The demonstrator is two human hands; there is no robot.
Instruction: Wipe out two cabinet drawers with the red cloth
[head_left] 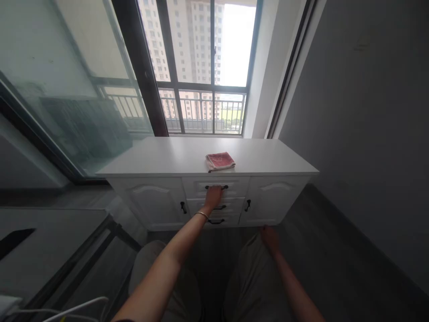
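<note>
My left hand [214, 195] reaches forward to the white cabinet [147, 197], its fingers wrapped round the dark handle [225, 187] of the top drawer [236, 182]. That drawer sits flush with the cabinet front. A thin bangle circles my left wrist. Directly above, near the front edge of the cabinet top [167, 154], lies a folded red and white cloth [220, 160]. My right hand [269, 237] rests at my right knee, in shadow; its fingers are too dark to make out.
Two lower drawers with dark handles [216, 221] sit between two cabinet doors [278, 197]. At the left stands a table [53, 223] with dark legs, and white cables [77, 306] lie in the lower left corner. Behind the cabinet is a tall window [201, 85]; a grey wall [362, 112] stands right.
</note>
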